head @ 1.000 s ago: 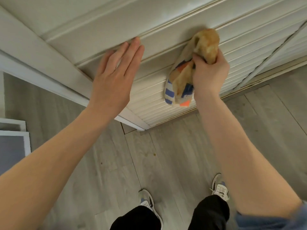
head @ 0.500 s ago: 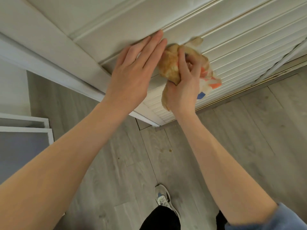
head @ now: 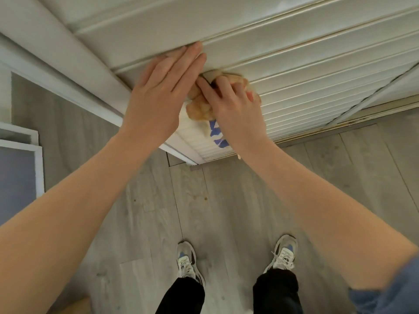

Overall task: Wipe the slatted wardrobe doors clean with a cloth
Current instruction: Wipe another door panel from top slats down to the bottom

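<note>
The white slatted wardrobe door (head: 306,64) fills the top of the head view, its slats running down to the floor track. My right hand (head: 235,107) grips a bunched tan cloth (head: 199,109) with blue and orange stripes and presses it against a slat. My left hand (head: 161,96) lies flat with straight fingers on the door, just left of the cloth, its fingertips touching a slat edge. Most of the cloth is hidden under my right hand.
The white door frame (head: 68,71) runs diagonally at the left. Grey wood-plank floor (head: 226,211) lies below, with my two sneakers (head: 188,261) near the bottom. A white-framed panel (head: 20,168) leans at the left edge. A second door panel (head: 385,87) adjoins at the right.
My right hand carried the cloth left along the slat, from the right to beside my left hand. My left hand stayed flat on the door. My right foot has come into view.
</note>
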